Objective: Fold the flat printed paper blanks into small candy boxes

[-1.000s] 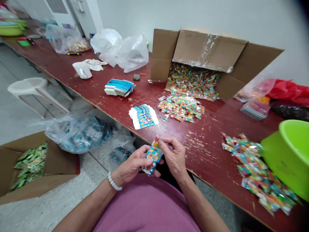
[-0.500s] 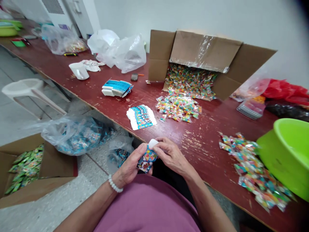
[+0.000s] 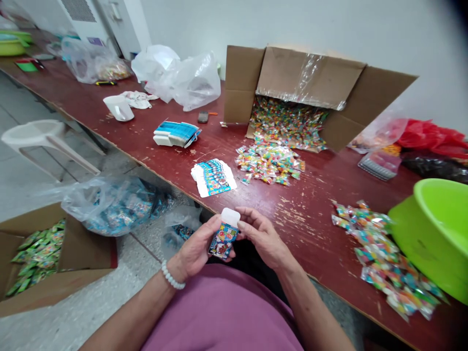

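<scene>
My left hand (image 3: 195, 248) grips a small blue printed carton (image 3: 223, 239) in front of my lap, its white top flap standing open. My right hand (image 3: 261, 236) holds the carton's right side, fingers near the flap. Just beyond on the red-brown table (image 3: 310, 214) lies a fanned stack of flat blue cartons (image 3: 214, 177). A loose pile of colourful candy packets (image 3: 270, 163) spills from an open cardboard box (image 3: 303, 97).
More candy packets (image 3: 383, 258) lie beside a green basin (image 3: 435, 234) at right. A second stack of cartons (image 3: 176, 133), a white cup (image 3: 119, 107) and plastic bags (image 3: 179, 78) sit further left. On the floor are a bag (image 3: 113, 204), a box of green packets (image 3: 40, 253) and a white stool (image 3: 40, 141).
The candy packet sticking out of the carton top has gone inside. The white top flap now stands up, and my hands have shifted slightly left and lower.
</scene>
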Action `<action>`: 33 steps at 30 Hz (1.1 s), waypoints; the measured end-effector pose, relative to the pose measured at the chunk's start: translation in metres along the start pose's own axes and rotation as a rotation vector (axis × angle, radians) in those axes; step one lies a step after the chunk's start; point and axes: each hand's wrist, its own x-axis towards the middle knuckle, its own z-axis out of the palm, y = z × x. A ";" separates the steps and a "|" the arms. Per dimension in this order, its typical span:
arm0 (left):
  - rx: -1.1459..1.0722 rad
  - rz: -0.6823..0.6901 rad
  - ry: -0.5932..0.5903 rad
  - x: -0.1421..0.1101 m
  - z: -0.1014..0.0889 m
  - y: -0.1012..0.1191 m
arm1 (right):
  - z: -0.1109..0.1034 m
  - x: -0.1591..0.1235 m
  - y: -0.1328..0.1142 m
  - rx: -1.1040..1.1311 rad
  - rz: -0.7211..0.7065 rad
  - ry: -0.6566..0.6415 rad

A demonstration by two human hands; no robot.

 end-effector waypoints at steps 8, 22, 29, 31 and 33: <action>-0.088 0.012 0.129 0.003 0.006 -0.008 | 0.010 0.000 0.006 0.046 0.018 -0.077; -0.125 -0.103 0.109 0.008 0.005 -0.004 | 0.003 0.001 0.012 -0.542 -0.359 0.016; -0.017 -0.002 0.144 0.005 0.007 -0.007 | 0.010 0.009 0.009 -0.148 -0.084 -0.035; 0.004 0.001 0.146 0.004 0.006 -0.007 | 0.011 0.010 0.006 -0.074 -0.026 -0.028; 0.034 0.005 0.151 0.003 0.004 -0.007 | 0.012 0.009 0.006 -0.075 -0.012 -0.013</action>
